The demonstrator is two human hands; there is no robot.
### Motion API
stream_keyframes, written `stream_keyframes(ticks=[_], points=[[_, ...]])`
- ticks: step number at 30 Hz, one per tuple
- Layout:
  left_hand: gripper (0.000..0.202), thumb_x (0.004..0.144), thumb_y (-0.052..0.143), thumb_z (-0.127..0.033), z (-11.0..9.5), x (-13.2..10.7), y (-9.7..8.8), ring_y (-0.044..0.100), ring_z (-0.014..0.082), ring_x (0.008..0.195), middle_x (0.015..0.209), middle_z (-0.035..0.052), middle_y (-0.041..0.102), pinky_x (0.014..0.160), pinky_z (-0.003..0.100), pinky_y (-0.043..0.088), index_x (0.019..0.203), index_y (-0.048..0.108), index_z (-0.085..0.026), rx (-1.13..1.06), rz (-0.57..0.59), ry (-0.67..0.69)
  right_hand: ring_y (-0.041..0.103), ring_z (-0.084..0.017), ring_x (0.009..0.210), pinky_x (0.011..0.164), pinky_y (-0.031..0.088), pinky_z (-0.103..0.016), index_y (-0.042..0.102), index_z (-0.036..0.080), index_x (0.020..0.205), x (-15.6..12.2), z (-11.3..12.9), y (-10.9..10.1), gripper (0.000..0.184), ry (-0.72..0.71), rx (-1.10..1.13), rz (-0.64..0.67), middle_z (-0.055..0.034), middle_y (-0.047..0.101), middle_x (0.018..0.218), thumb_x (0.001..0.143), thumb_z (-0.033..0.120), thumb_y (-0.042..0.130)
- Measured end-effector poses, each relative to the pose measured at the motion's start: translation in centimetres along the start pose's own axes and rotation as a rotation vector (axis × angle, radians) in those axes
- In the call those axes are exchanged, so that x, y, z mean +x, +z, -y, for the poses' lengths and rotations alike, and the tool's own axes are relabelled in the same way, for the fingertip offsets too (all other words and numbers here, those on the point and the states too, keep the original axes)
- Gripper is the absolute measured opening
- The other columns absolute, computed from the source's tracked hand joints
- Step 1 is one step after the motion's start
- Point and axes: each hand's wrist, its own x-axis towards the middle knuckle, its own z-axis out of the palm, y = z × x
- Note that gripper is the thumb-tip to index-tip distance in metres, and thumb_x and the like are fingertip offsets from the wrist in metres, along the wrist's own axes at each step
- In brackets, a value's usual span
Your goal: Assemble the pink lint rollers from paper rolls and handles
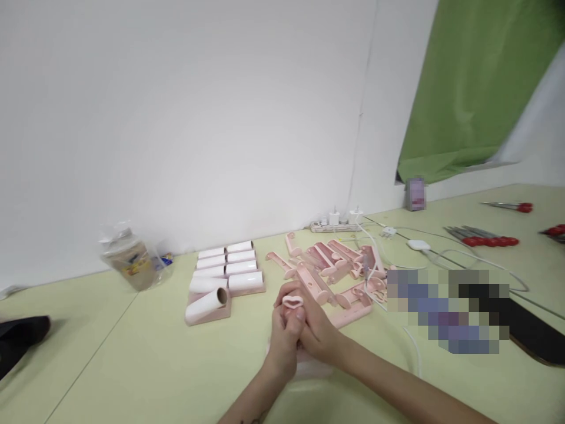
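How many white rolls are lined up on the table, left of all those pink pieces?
9 white rolls: five in the left column, including the tilted roll nearest you, and four in the right column. Another white thing is too blurry to tell.

Pale green counter (132, 359) with a thin seam across its left part.
On it: two columns of pink holders (207, 318) bearing white rolls (245, 281), loose pink pieces (311, 284) scattered beside them, a bagged container (135, 262) at left, a power strip (316, 227) behind, white cables (416, 347), red-ended tools (491, 241) and a long black object (536, 330) at right.
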Motion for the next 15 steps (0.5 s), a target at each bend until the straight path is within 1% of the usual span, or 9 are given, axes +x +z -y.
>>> stream_keyframes(ticks=[2, 5, 8, 9, 11, 13, 14, 15], points=[[0.047, 0.051, 0.069, -0.051, 0.2, 0.1, -0.3, 0.051, 0.0144, 0.065, 0.066, -0.0026, 0.047, 0.056, 0.023, 0.041, 0.074, 0.046, -0.018, 0.004, 0.006, 0.021, 0.047, -0.017, 0.082, 0.071, 0.042, -0.031, 0.044, 0.019, 0.091, -0.2, -0.3, 0.4, 0.014, -0.045, -0.013, -0.035, -0.0061, 0.046, 0.088, 0.081, 0.02, 0.034], [0.049, 0.051, 0.069, -0.054, 0.5, 0.3, -0.5, 0.049, 0.012, 0.06, 0.065, -0.0035, 0.047, 0.051, 0.02, 0.04, 0.074, 0.044, -0.019, 0.007, 0.036, 0.022, 0.047, -0.016, 0.078, 0.07, 0.042, -0.03, 0.044, 0.019, 0.086, -0.3, -0.4, 0.4, 0.012, -0.028, 0.026, -0.019, -0.0053, 0.047, 0.086, 0.082, 0.019, 0.033], [0.051, 0.054, 0.068, -0.057, 1.0, 0.5, -0.7, 0.041, 0.0072, 0.046, 0.055, -0.0073, 0.042, 0.041, 0.017, 0.033, 0.077, 0.042, -0.02, 0.001, 0.112, -0.005, 0.047, -0.016, 0.078, 0.071, 0.042, -0.03, 0.044, 0.019, 0.083, -0.3, -0.3, -0.2, 0.011, 0.015, 0.07, 0.034, -0.0045, 0.047, 0.086, 0.083, 0.023, 0.034], [0.053, 0.052, 0.068, -0.059, 1.0, 0.6, -0.7, 0.038, 0.0061, 0.043, 0.052, -0.0083, 0.04, 0.039, 0.016, 0.03, 0.078, 0.042, -0.02, 0.001, 0.15, -0.012, 0.048, -0.016, 0.078, 0.071, 0.042, -0.03, 0.044, 0.019, 0.083, -0.3, -0.2, -0.4, 0.01, 0.043, 0.073, 0.065, -0.0043, 0.047, 0.087, 0.084, 0.025, 0.035], [0.061, 0.044, 0.068, -0.065, 0.8, 0.7, -0.9, 0.035, 0.0059, 0.038, 0.048, -0.0086, 0.039, 0.037, 0.017, 0.028, 0.078, 0.044, -0.02, 0.008, 0.233, -0.01, 0.048, -0.015, 0.077, 0.068, 0.042, -0.028, 0.043, 0.019, 0.088, -0.2, 0.4, -0.9, 0.011, 0.133, 0.057, 0.145, -0.0041, 0.048, 0.089, 0.085, 0.028, 0.038], [0.07, 0.04, 0.057, -0.078, -0.1, 0.8, -1.3, 0.04, 0.0093, 0.039, 0.047, -0.0054, 0.044, 0.039, 0.021, 0.034, 0.076, 0.05, -0.018, 0.013, 0.334, -0.004, 0.049, -0.014, 0.078, 0.068, 0.042, -0.027, 0.044, 0.02, 0.09, 0.0, 1.1, -1.5, 0.012, 0.198, -0.015, 0.222, -0.0039, 0.05, 0.09, 0.086, 0.03, 0.039], [0.075, 0.043, 0.047, -0.083, -0.8, 0.9, -1.6, 0.046, 0.013, 0.044, 0.049, -0.0021, 0.048, 0.045, 0.025, 0.039, 0.077, 0.053, -0.017, 0.033, 0.394, 0.002, 0.049, -0.015, 0.08, 0.07, 0.042, -0.028, 0.045, 0.02, 0.09, 0.1, 1.4, -1.8, 0.011, 0.191, -0.078, 0.249, -0.004, 0.051, 0.09, 0.087, 0.03, 0.041], [0.078, 0.05, 0.037, -0.086, -1.6, 1.0, -2.1, 0.053, 0.0173, 0.054, 0.055, 0.0021, 0.055, 0.055, 0.029, 0.044, 0.079, 0.057, -0.015, 0.083, 0.451, 0.015, 0.048, -0.016, 0.083, 0.072, 0.041, -0.029, 0.047, 0.02, 0.087, 0.4, 1.7, -2.1, 0.011, 0.163, -0.147, 0.263, -0.004, 0.052, 0.089, 0.086, 0.03, 0.043]])
